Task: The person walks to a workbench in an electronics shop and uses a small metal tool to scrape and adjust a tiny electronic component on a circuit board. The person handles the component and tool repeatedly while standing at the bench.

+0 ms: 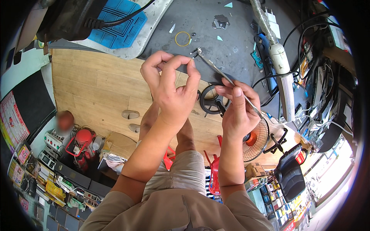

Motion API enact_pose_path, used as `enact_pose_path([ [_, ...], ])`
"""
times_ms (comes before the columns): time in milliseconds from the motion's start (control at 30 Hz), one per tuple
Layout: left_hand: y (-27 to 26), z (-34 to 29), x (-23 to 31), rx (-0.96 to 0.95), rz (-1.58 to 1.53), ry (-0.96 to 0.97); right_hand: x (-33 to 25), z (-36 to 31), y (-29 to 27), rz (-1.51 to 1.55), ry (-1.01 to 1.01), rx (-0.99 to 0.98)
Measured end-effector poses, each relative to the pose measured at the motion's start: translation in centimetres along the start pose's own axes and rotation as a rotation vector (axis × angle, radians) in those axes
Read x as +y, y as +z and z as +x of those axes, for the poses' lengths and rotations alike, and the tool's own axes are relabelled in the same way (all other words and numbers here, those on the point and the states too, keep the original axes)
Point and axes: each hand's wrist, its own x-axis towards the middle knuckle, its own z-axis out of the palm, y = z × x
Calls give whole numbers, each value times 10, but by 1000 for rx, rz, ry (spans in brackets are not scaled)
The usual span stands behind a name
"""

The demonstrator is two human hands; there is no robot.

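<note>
Over the near edge of the dark grey workbench (160, 38), my left hand (171, 82) is closed in a pinch, thumb and forefinger together. Just beyond those fingertips shows a small dark part with a shiny metal end (196, 52); its kind is too small to make out, and the grip on it is partly hidden. My right hand (241, 106) holds a slim silver metal tool (219, 70), shaped like tweezers. The tool slants up and left, and its tip meets the small part. A yellow ring (182, 39) lies on the bench close beyond the fingertips.
A blue mat (119, 25) lies on a pale board at the far left. Glass-like shards (221, 22) are scattered on the bench. A lamp arm (283, 77) and tangled cables run along the right. Below stand a fan (256, 140) and a red stool (215, 173).
</note>
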Motion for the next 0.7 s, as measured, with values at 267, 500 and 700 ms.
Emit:
enact_pose_path([
  [267,1,-1,-3,-1,-1,20,-1,1,-2,65,8,18],
  [500,0,-1,-2,-4,6,6,0,1,-3,90,8,28],
  [700,0,-1,-4,5,-6,40,2,1,-5,97,9,33],
])
